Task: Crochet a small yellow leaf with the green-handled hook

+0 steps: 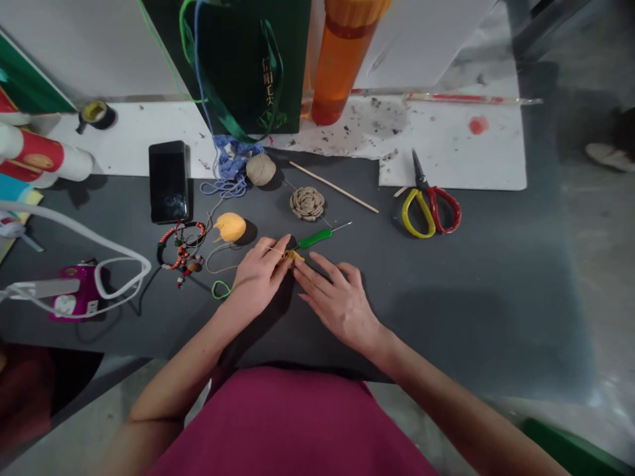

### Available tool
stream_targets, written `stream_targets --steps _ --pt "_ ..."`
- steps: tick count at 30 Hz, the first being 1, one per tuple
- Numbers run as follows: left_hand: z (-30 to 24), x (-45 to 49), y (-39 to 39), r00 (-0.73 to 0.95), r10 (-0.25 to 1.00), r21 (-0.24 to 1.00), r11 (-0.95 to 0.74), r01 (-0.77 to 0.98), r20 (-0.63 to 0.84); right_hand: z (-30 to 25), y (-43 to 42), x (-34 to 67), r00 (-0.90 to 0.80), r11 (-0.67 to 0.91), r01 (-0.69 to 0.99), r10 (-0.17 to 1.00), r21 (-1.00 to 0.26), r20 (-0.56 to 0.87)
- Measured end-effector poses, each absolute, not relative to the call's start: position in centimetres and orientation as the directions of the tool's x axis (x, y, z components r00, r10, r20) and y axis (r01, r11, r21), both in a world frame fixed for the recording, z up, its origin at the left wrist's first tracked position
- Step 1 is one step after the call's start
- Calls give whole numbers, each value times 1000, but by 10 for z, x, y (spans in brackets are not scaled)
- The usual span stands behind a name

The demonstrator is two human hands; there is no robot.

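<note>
"what's crowding you?"

"i've got a green-handled hook [316,238] just beyond the yellow crochet piece [294,256], scissors [424,188] further right on the desk [496,277]."

"grip?"

"left grip [256,274] pinches that piece; right grip [344,307] loosely spread, fingers [317,281] touching its edge."

"pose?"

"i see both forearms [436,390] angling inward, knuckles up."

And here's the lettering, up at the back of the table [486,284]: a dark green bag [228,73] carries a column of pale gold Chinese characters [266,92], running top to bottom, and they read 信阳毛尖, the lower ones rather soft, with the ribbon handle [280,66] looping close around them. Over to the far left, a white roll [79,164] wears a red label [47,149] with a gold round emblem, too small to make out. Down below, white stickers [65,305] on a purple device [74,274], markings too blurred to read!
</note>
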State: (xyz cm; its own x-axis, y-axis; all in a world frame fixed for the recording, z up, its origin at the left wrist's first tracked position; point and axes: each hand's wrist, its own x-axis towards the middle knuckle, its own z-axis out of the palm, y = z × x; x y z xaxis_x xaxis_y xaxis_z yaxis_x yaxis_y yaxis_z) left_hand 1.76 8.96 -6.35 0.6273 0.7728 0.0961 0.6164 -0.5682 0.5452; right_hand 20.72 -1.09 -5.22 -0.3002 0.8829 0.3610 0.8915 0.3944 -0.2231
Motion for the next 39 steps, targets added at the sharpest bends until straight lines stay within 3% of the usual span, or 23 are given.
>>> stream_targets --steps 5,14,19,26,31,34,39 --pt "-64 18 88 636 766 564 -567 601 92 -52 -9 209 -295 403 883 875 -240 384" --pt "-62 14 93 623 774 610 -550 571 115 -48 -2 216 -404 469 862 865 -192 297" --pt "-66 16 91 618 770 563 -586 583 160 -49 2 215 -435 488 853 861 -184 264" --pt "-65 14 90 625 768 451 -611 650 139 -54 -1 219 -429 482 841 871 -245 241" --pt "-63 13 96 654 742 505 -625 596 146 -55 16 237 -287 367 881 916 -300 279" --pt "-62 12 97 653 749 526 -601 602 107 -56 32 242 -279 346 898 926 -271 256" --pt "-64 13 99 665 747 532 -567 629 11 -56 46 249 -286 343 856 937 -386 199"
